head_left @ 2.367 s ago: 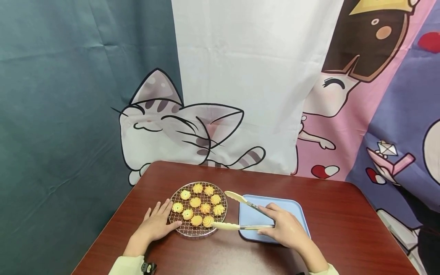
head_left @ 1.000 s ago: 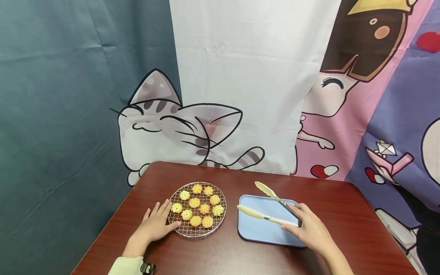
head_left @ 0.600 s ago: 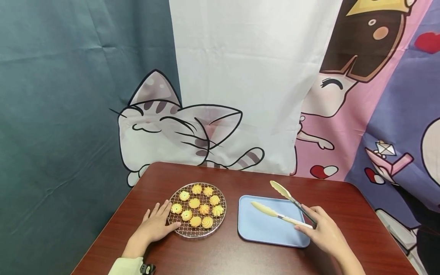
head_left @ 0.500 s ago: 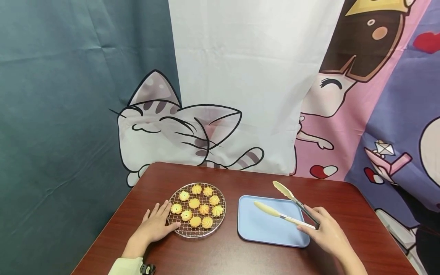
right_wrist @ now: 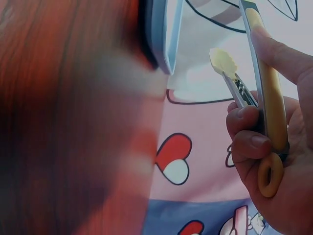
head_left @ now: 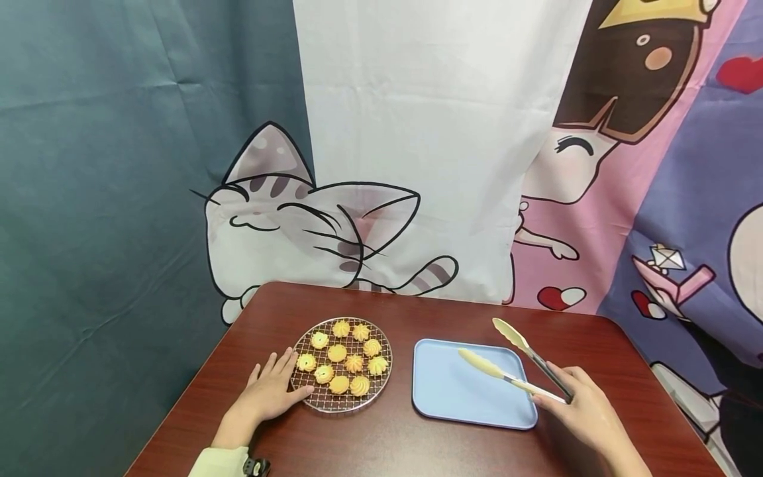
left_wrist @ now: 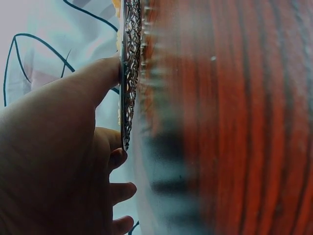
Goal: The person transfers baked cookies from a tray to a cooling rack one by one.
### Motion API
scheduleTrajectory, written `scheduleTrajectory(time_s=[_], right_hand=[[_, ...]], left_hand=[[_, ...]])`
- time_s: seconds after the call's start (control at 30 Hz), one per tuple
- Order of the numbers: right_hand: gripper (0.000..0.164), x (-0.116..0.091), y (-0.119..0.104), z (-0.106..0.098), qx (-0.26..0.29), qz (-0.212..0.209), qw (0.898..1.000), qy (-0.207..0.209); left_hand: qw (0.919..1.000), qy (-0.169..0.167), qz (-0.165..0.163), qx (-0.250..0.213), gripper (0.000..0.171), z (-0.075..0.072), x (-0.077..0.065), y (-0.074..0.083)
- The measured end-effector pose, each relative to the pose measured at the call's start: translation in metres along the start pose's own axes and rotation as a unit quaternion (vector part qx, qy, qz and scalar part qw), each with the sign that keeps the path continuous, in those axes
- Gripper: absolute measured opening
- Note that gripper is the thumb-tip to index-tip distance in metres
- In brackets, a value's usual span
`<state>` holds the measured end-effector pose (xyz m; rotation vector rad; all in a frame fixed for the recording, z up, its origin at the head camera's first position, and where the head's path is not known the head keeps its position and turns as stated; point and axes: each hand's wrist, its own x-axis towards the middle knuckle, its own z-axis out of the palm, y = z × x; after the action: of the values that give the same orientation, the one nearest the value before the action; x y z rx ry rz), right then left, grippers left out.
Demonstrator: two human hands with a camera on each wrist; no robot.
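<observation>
My left hand (head_left: 265, 391) lies palm down with spread, straight fingers at the left edge of a round wire cooling rack (head_left: 331, 401). Its thumb and index finger touch the rim; the left wrist view shows them at the edge of the mesh (left_wrist: 130, 73). Several yellow piped butter cookies (head_left: 336, 353) sit on the rack. In my right hand (head_left: 587, 407) is a pair of tongs (head_left: 485, 366), spread apart with nothing between the cream tips. Fingers curl round the yellow handle (right_wrist: 270, 93) in the right wrist view. The tongs hang above the right part of a blue tray (head_left: 459, 401).
The rack and tray stand side by side on a dark red wooden table (head_left: 381, 444). Behind it hangs a cartoon-printed curtain (head_left: 441, 165). At the far right beyond the table is a dark shape (head_left: 739, 424).
My right hand has carried the spread tongs rightward, from the rack's right edge to over the tray's right side. The left hand has stayed at the rack; the cookies have not moved.
</observation>
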<state>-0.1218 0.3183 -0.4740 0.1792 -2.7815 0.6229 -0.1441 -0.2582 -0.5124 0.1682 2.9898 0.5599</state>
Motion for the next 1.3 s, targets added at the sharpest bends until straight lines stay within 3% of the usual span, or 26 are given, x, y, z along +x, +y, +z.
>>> scheduleTrajectory(time_s=[0.63, 0.93, 1.3], right_hand=[[0.087, -0.004, 0.028, -0.005, 0.007, 0.046, 0.998, -0.030], [0.085, -0.006, 0.039, -0.003, 0.001, 0.043, 0.999, -0.010], [0.088, -0.006, 0.050, -0.003, -0.007, 0.073, 0.997, 0.007]], left_hand=[[1.0000, -0.002, -0.001, 0.000, 0.097, 0.000, 0.000, 0.000], [1.0000, -0.005, -0.004, -0.003, 0.098, 0.001, 0.000, -0.001], [1.0000, -0.006, -0.005, -0.003, 0.098, 0.000, 0.000, -0.001]])
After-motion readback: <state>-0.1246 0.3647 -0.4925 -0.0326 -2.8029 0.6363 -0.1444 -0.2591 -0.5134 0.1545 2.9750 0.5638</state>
